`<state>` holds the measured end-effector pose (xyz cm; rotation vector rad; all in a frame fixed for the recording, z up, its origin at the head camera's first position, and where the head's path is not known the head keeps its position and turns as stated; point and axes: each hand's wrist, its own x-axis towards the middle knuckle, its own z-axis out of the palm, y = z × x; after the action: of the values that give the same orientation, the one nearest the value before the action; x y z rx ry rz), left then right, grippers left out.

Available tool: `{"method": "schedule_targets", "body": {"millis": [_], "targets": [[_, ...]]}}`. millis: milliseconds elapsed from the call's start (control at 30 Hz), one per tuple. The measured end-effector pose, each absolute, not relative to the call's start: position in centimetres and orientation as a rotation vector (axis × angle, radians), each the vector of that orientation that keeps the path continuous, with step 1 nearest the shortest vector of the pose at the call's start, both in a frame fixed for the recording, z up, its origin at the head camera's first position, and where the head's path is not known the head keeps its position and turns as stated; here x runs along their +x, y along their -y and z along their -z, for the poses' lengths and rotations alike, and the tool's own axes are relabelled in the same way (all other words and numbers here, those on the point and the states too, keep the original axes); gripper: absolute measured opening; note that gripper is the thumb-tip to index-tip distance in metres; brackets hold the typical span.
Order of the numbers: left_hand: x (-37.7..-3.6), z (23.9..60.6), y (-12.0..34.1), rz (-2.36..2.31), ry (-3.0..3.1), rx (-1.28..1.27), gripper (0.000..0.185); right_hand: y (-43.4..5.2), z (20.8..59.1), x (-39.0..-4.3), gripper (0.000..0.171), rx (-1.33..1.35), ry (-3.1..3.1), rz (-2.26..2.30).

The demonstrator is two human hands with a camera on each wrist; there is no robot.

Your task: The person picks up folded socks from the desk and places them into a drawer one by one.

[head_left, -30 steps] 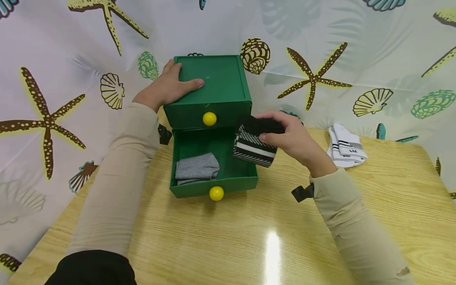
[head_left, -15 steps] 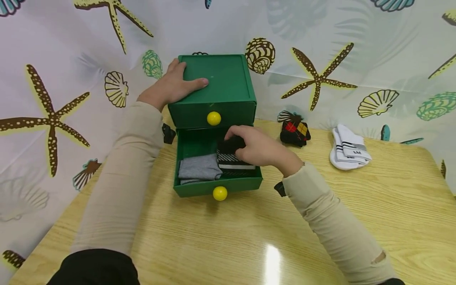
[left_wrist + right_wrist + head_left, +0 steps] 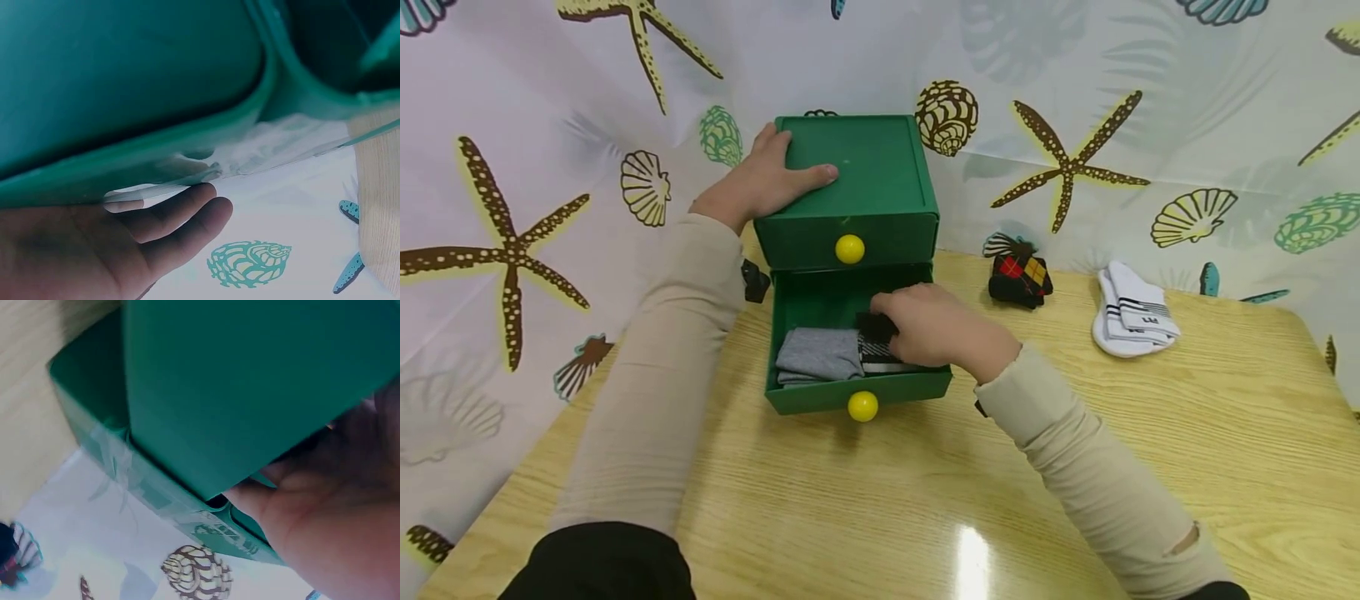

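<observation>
A green two-drawer box (image 3: pixel 857 167) stands against the patterned cloth, its lower drawer (image 3: pixel 820 398) pulled out by a yellow-knobbed front. Folded grey socks (image 3: pixel 820 353) lie in the drawer's left side. Beside them, on the right, are folded black-and-white patterned socks (image 3: pixel 876 353), which my right hand (image 3: pixel 936 325) grips from above, partly covering them. My left hand (image 3: pixel 767 179) rests on the box's top left edge, thumb across the top; in the left wrist view its fingers (image 3: pixel 181 231) extend along the box's side. The drawer wall hides most right fingers in the right wrist view.
Black socks with red and yellow diamonds (image 3: pixel 1021 280) lie on the wooden table (image 3: pixel 1075 433) right of the box. Farther right are folded white socks (image 3: pixel 1138 312) with black stripes. The shell-print cloth (image 3: pixel 865 58) hangs right behind the box.
My right hand has carried the black-and-white socks leftward and down into the drawer, beside the grey ones. The diamond-patterned socks have come into sight. My left hand stays on the box.
</observation>
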<state>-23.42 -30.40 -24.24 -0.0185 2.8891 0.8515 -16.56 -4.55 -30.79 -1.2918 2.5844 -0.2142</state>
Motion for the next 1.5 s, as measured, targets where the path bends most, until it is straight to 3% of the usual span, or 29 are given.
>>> {"method": "schedule_targets", "body": {"millis": [267, 567, 733, 1100, 1500], "targets": [[-23.5, 24.2, 30.1, -0.847, -2.894, -0.012, 0.102, 3.5, 30.3, -16.0, 0.046, -1.27, -2.577, 0.384], [-23.6, 24.0, 29.9, -0.841, -2.891, -0.015, 0.102, 1.2, 32.4, -10.1, 0.015, -0.955, -2.495, 1.911], [-23.5, 23.9, 30.2, -0.831, -2.892, -0.017, 0.101, 1.2, 35.6, -6.6, 0.011, -0.706, -2.133, 2.345], [-23.5, 24.4, 30.5, -0.864, -2.876, -0.025, 0.101, 3.6, 40.1, -3.2, 0.019, -0.302, -1.895, 2.286], [-23.5, 24.2, 30.3, -0.882, -2.88, -0.016, 0.1, 7.6, 41.0, -2.0, 0.039, -0.209, -1.698, 2.445]]}}
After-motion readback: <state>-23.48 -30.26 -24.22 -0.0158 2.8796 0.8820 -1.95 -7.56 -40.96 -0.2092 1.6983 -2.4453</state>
